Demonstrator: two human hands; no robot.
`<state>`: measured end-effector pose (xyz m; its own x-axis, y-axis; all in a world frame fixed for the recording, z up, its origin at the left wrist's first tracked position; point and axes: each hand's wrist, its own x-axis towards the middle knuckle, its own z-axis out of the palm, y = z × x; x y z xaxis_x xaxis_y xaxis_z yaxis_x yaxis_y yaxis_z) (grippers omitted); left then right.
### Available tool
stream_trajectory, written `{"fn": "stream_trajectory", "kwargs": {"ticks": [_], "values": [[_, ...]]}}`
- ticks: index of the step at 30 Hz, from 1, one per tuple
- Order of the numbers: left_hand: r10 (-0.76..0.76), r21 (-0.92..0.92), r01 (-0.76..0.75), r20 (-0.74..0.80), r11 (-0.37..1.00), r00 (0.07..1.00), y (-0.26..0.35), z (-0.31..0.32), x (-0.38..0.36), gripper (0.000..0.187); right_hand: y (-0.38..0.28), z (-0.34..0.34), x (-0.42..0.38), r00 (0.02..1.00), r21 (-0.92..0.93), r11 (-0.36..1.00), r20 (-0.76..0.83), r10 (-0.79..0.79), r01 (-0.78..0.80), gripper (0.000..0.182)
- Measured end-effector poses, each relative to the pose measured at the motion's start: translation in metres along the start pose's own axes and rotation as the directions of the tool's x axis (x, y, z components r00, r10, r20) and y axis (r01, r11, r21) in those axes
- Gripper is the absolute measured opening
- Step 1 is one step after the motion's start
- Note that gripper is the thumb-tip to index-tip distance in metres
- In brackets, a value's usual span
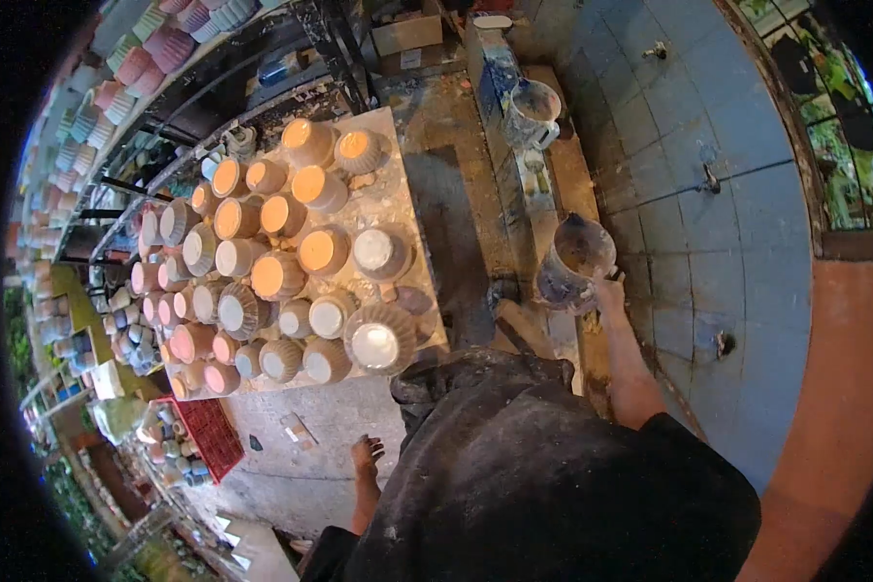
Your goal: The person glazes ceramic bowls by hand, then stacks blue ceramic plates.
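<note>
My right hand (608,293) is wrapped round the handle of a stained, translucent pitcher (570,276). The pitcher is over a narrow ledge along the tiled wall, and some brownish residue shows inside it. Away from the table, my left hand (367,452) hangs low by my side with its fingers loosely apart, holding nothing. Closest to my body on the table stands a large ribbed mould (378,341) with a white top. Around it are several other round moulds, some topped with orange (278,275), others pink or white.
A worn table (422,310) carries the moulds. Another pitcher (532,114) stands farther along the ledge. Taps (710,179) stick out of the blue-tiled wall (689,252). A red crate (207,436) is on the floor, and shelves of coloured pots (145,58) rise at the left.
</note>
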<state>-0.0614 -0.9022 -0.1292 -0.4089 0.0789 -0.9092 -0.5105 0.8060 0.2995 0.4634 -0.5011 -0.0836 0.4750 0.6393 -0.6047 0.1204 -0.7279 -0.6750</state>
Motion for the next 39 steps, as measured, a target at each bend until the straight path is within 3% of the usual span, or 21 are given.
{"fn": "stream_trajectory", "kwargs": {"ticks": [3,4,8,10,12,13,15,16,18,19,20,23,24,26,29,33,34,37,38,39], "values": [[0.185,0.42,-0.189,0.051,0.888,0.981,-0.003,0.045,-0.053,0.035,0.008,0.003,0.067,0.998,-0.049,0.997,-0.022,0.06,-0.061,0.037],[0.233,0.476,-0.238,0.071,0.846,0.97,-0.004,0.06,-0.064,0.035,0.0,0.01,0.072,0.998,-0.054,0.997,-0.05,0.045,-0.048,0.039],[0.27,0.512,-0.291,0.117,0.808,0.956,-0.014,0.114,-0.1,0.034,-0.019,-0.009,0.112,0.985,-0.255,0.966,-0.174,-0.009,-0.036,0.045],[0.249,0.511,-0.274,0.117,0.815,0.961,-0.012,0.133,-0.11,0.034,-0.043,-0.037,0.121,0.956,-0.456,0.889,-0.235,-0.173,0.049,0.048],[0.227,0.504,-0.25,0.109,0.827,0.968,-0.012,0.146,-0.119,0.034,-0.082,-0.073,0.129,0.867,-0.679,0.708,-0.217,-0.448,0.195,0.056],[0.216,0.502,-0.239,0.105,0.831,0.971,-0.009,0.151,-0.122,0.034,-0.097,-0.09,0.139,0.796,-0.705,0.677,-0.277,-0.538,0.213,0.056],[0.209,0.5,-0.235,0.109,0.834,0.972,-0.008,0.156,-0.124,0.035,-0.126,-0.121,0.166,0.79,-0.665,0.708,-0.293,-0.538,0.236,0.057],[0.207,0.487,-0.233,0.107,0.842,0.973,-0.006,0.158,-0.128,0.035,-0.138,-0.139,0.186,0.855,-0.591,0.77,-0.246,-0.456,0.24,0.056],[0.219,0.472,-0.243,0.106,0.848,0.97,-0.003,0.16,-0.132,0.035,-0.135,-0.172,0.238,0.724,-0.821,0.418,-0.009,-0.689,0.388,0.053],[0.233,0.461,-0.256,0.108,0.849,0.966,-0.007,0.16,-0.135,0.035,-0.158,-0.183,0.234,0.832,-0.793,0.525,-0.041,-0.553,0.309,0.05],[0.256,0.457,-0.273,0.099,0.847,0.962,-0.014,0.159,-0.137,0.036,-0.174,-0.189,0.227,0.84,-0.766,0.533,0.015,-0.542,0.358,0.049],[0.354,0.459,-0.364,0.111,0.81,0.929,-0.007,0.175,-0.144,0.037,-0.196,-0.211,0.248,0.886,-0.838,0.455,0.068,-0.459,0.3,0.05],[0.328,0.367,-0.337,0.09,0.867,0.94,-0.002,0.181,-0.15,0.037,-0.198,-0.221,0.268,0.882,-0.858,0.419,0.08,-0.464,0.298,0.051],[0.249,0.103,-0.26,0.107,0.96,0.962,0.009,0.195,-0.156,0.037,-0.196,-0.231,0.307,0.854,-0.872,0.386,0.065,-0.516,0.3,0.053],[0.25,0.231,-0.254,0.047,0.939,0.967,0.004,0.215,-0.143,0.031,-0.186,-0.24,0.356,0.8,-0.876,0.37,0.029,-0.6,0.309,0.057],[0.374,0.405,-0.374,0.083,0.835,0.924,0.004,0.232,-0.155,0.03,-0.166,-0.245,0.422,0.656,-0.861,0.309,0.038,-0.754,0.404,0.063],[0.286,0.371,-0.279,0.038,0.886,0.957,-0.007,0.235,-0.148,0.033,-0.188,-0.239,0.404,0.844,-0.893,0.338,0.079,-0.531,0.296,0.067],[0.176,-0.169,-0.136,0.248,0.976,0.953,-0.084,0.22,-0.095,0.034,-0.213,-0.225,0.37,0.924,-0.859,0.489,-0.055,-0.379,0.15,0.068],[0.243,0.442,-0.301,0.186,0.845,0.952,-0.052,0.234,-0.131,0.034,-0.211,-0.218,0.375,0.845,-0.861,0.494,-0.169,-0.508,0.124,0.066],[0.207,0.367,-0.245,0.139,0.897,0.968,-0.049,0.237,-0.136,0.034,-0.2,-0.214,0.386,0.735,-0.857,0.505,-0.277,-0.619,0.103,0.064]]}}
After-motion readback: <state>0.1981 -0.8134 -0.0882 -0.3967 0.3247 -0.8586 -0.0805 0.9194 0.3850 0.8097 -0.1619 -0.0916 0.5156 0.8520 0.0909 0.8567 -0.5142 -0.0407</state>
